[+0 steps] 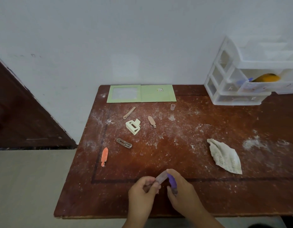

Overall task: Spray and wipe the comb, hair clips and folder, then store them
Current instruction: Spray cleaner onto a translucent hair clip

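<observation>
At the table's near edge my left hand (143, 190) pinches a pale pinkish hair clip (160, 177). My right hand (181, 190) grips a small purple spray bottle (172, 181) right beside that clip. On the table lie an orange clip (104, 156), a dark metal clip (124, 143), a cream claw clip (133, 126), a tan clip (152, 121) and a long thin tan clip (129, 112). A green folder (157, 95) lies open flat at the back edge. A crumpled white cloth (224, 156) rests to the right. No comb is visible on the table.
The brown table (175, 145) is dusted with white powder. A small clear cap (172, 107) stands near the folder. A white plastic drawer unit (251, 74) sits at the back right, one drawer pulled out with an orange object (266, 77) inside. A wall lies behind.
</observation>
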Tool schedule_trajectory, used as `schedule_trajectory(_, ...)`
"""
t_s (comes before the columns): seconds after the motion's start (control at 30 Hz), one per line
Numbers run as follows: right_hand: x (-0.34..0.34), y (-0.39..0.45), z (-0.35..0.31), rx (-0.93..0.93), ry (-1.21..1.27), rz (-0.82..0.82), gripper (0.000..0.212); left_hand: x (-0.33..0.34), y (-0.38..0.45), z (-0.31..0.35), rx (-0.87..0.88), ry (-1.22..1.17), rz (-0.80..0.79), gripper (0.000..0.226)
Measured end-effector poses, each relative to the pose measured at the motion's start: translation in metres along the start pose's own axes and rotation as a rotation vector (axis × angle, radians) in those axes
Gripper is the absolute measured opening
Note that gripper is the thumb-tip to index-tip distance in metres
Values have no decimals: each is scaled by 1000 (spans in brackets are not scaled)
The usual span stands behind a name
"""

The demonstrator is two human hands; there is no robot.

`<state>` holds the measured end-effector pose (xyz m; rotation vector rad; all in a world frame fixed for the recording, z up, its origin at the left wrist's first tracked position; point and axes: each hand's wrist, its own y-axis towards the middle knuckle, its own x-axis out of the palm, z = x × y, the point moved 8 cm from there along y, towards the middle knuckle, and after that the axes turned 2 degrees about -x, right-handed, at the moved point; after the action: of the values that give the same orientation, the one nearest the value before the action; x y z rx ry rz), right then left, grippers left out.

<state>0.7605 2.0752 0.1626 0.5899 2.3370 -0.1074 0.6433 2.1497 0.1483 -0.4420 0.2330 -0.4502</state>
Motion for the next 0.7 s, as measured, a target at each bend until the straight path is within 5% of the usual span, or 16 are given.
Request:
schedule_trajectory(0.3,13,-6,-6,75,78,-277,52,4,1,-4,-62,-106,-6,22)
schedule_trajectory(0.6,3,-9,-3,93,134,-206,82,10,-5,0,-61,-189,-42,23)
schedule_trajectory(0.7,1,-10,-6,112,132,-205,55,13,-8,3,-64,-193,-65,22)
